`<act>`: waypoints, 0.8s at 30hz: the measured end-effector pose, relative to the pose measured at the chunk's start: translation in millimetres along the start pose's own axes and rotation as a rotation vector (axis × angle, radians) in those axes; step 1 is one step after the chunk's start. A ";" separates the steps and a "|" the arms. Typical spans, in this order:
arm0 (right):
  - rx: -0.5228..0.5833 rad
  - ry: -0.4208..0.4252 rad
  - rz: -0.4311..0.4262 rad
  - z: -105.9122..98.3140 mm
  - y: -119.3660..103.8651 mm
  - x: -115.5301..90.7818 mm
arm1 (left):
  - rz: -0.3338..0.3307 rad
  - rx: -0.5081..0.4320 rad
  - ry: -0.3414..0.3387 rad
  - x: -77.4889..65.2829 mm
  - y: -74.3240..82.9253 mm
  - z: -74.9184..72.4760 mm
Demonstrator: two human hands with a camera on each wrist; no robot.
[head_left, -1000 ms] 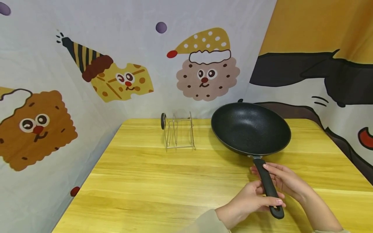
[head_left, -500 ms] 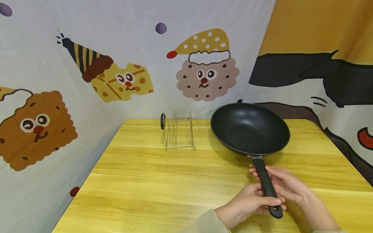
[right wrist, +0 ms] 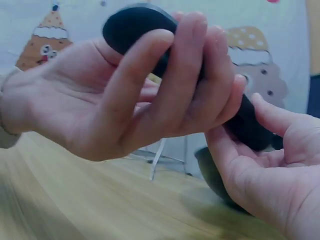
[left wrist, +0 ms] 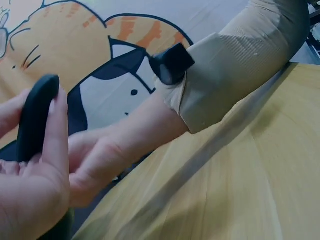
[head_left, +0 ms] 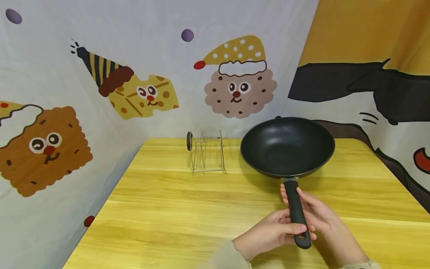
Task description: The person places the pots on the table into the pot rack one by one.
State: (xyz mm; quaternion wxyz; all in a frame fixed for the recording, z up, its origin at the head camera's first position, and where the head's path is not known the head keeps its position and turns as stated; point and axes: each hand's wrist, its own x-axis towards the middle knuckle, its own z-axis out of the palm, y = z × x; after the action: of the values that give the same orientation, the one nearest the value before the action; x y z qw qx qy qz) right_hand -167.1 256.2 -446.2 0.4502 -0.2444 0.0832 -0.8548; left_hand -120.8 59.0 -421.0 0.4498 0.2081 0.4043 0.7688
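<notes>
A black wok [head_left: 285,149] stands tilted at the right of the table in the head view, its dark inside facing me. Its black handle [head_left: 295,209] points towards me. My left hand [head_left: 268,231] grips the handle near its holed end, thumb on top. Closer to the pan, my right hand [head_left: 319,213] holds the handle from the right, with fingertips showing on its left side. In the right wrist view, the left hand's fingers [right wrist: 190,75] curl round the handle's end. Whether the wok's base touches the table cannot be made out.
Left of the wok, a wire rack [head_left: 208,153] with a black round piece stands near the back of the wooden table [head_left: 168,209]. Behind it hangs a cloth [head_left: 161,30] printed with cartoon biscuits and cheese.
The handle has swung a little to the left, and both hands have moved left with it. The wok's inside has turned slightly. The rack stays where it was.
</notes>
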 end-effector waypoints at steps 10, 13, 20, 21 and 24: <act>-0.620 0.327 -0.038 27.5 11.0 21.5 | -0.030 0.103 -0.040 -25.9 7.8 -19.1; -0.807 0.474 -0.003 33.6 16.1 27.6 | -0.034 0.203 0.045 -34.5 9.7 -22.1; -1.051 0.570 0.028 30.5 28.6 37.7 | -0.022 0.379 0.245 -50.4 10.0 -19.4; -1.066 0.578 0.026 29.3 30.2 38.8 | -0.018 0.411 0.269 -52.1 9.8 -19.0; -1.096 0.602 0.018 25.4 35.3 41.2 | -0.013 0.481 0.311 -57.3 8.5 -19.4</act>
State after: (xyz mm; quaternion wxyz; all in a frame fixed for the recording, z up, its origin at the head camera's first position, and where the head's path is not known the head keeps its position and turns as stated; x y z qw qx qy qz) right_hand -148.4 204.3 -422.8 0.2233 -0.1878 0.6347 -0.7156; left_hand -109.4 -1.0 -423.0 0.3253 0.1858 0.6404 0.6705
